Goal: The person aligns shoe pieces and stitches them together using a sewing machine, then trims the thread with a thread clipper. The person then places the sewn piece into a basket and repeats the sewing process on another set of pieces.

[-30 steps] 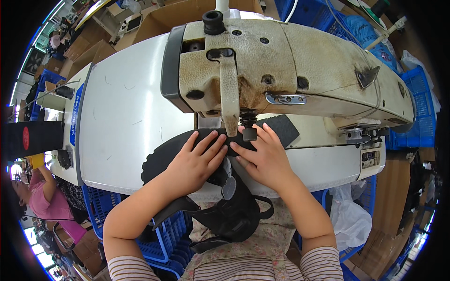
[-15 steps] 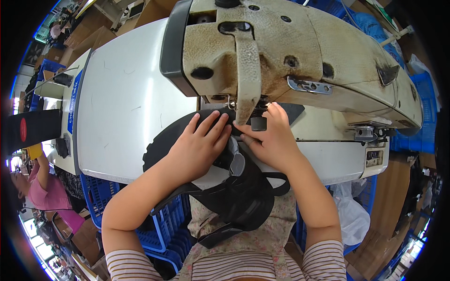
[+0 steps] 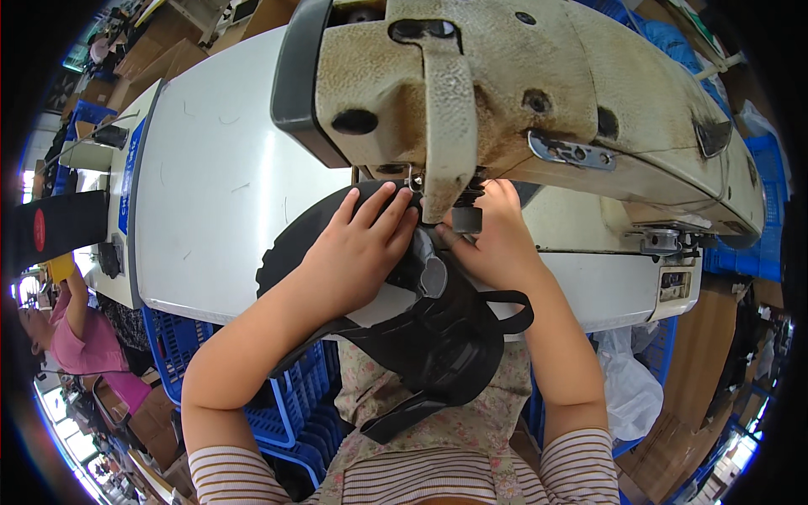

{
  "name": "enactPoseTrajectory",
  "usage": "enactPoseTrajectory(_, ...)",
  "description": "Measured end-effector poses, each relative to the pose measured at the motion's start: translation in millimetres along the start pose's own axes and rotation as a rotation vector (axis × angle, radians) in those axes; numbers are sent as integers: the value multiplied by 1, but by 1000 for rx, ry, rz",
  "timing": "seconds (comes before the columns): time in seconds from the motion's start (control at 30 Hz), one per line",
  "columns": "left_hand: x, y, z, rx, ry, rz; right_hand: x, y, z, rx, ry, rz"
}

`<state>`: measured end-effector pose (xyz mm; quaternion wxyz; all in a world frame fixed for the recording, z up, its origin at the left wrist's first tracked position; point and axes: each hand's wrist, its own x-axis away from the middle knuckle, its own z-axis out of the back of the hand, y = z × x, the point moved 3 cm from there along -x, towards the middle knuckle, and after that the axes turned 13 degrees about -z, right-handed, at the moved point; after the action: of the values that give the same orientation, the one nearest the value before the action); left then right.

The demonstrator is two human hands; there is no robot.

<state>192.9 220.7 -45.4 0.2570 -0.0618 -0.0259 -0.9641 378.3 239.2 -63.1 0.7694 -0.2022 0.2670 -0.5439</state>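
Observation:
A black sewn piece (image 3: 450, 341), with a loop strap and a grey lining showing, lies partly under the head of a sewing machine (image 3: 513, 93). Its broad, notch-edged part spreads over the white table, while the bulkier part hangs over the front edge toward my lap. My left hand (image 3: 349, 252) rests on the flat part with fingers spread, fingertips close to the needle area. On the other side, my right hand (image 3: 505, 244) lies with its fingers stretched forward and its thumb pointing at the needle area. The machine's lever and dark knob partly cover those fingers and the stitching spot.
The white tabletop (image 3: 210, 168) extends left. Blue baskets (image 3: 295, 412) stand below the table, one at right holding a clear plastic bag (image 3: 627, 387). A person in pink (image 3: 88, 332) sits at far left. Cardboard (image 3: 690, 362) is at right.
The view has shifted slightly, with the machine appearing larger. The black piece's hanging part and loop have swung a little to the right. Both hands have stayed near the needle.

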Motion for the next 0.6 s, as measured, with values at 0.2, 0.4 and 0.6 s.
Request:
enactPoseTrajectory(0.2, -1, -1, 0, 12, 6, 1, -1, 3, -4, -38, 8, 2)
enactPoseTrajectory(0.4, -1, -2, 1, 8, 18, 4, -2, 2, -2, -21, 20, 23)
enactPoseTrajectory(0.6, 0, -2, -3, 23, 123, 7, -3, 4, -6, -7, -36, -8)
